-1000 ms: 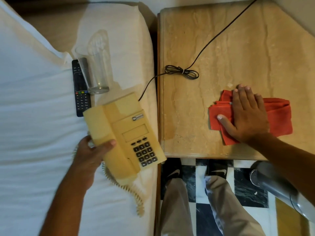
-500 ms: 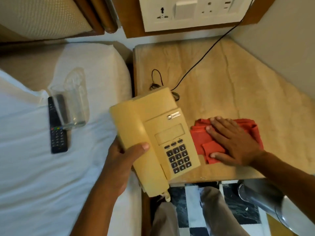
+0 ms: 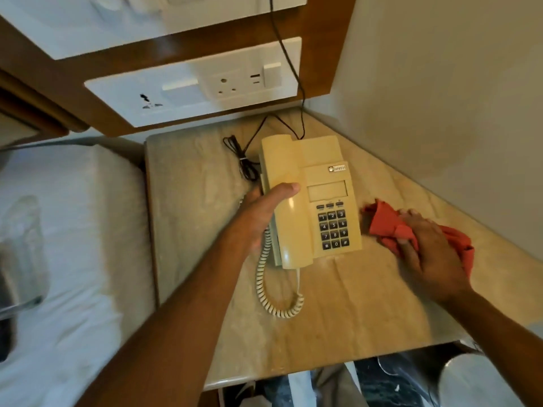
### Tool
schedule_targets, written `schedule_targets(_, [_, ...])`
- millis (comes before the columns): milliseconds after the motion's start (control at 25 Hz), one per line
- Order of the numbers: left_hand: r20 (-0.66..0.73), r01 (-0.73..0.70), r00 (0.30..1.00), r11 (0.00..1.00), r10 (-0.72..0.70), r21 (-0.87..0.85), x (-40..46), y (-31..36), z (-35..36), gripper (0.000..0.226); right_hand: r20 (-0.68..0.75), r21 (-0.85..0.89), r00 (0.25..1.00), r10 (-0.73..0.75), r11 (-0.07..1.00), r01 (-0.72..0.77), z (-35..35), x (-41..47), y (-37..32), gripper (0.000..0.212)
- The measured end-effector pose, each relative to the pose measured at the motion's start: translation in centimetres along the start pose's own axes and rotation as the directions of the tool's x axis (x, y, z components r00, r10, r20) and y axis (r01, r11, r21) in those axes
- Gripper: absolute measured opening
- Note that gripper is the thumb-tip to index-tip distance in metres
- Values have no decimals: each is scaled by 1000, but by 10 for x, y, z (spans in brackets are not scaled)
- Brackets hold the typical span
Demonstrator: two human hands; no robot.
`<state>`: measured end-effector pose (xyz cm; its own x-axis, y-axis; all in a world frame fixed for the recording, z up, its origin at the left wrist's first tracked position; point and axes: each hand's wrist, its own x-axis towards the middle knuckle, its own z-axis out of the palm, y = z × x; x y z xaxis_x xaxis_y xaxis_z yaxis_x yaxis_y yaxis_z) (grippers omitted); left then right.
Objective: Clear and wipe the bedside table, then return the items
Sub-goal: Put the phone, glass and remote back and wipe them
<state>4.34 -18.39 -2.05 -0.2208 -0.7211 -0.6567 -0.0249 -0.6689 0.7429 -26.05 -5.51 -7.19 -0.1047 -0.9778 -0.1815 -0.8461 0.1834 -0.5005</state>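
The beige desk telephone sits on the marble bedside table, near its back. My left hand grips the phone's left side, thumb over the handset. Its coiled cord trails toward the table's front, and the black line cord lies bunched behind it. My right hand is closed on the bunched red cloth at the table's right, beside the phone. A clear drinking glass lies blurred on the bed at the far left.
The white bed runs along the table's left edge. A wall panel with sockets and switches stands behind the table, and a plain wall closes the right side. A grey bin and tiled floor lie below the front edge.
My left hand carried the telephone from the bed over to the table and set it near the back. My right hand slid right and bunched the red cloth. The view tilted up toward the wall.
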Motion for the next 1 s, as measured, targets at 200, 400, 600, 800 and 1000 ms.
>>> schedule_targets(200, [-87,34,996,993,-24,114,9,-7,32,45,-198,318,955,220,936,-150,-4,9,-15,49])
schedule_targets(400, [-177,-2,981,926,74,376,10,-17,33,56,-246,399,957,156,916,-47,-6,26,-49,44])
schedule_targets(600, [-78,-66,991,898,111,436,14,-43,21,81,25,236,993,-114,966,105,7,88,-100,53])
schedule_targets(800, [-60,-135,986,950,158,283,28,-49,12,54,40,185,984,-173,969,163,-1,99,-118,48])
schedule_targets(1000, [-136,-127,971,903,199,410,38,-52,18,70,175,72,976,-130,990,119,9,25,-105,54])
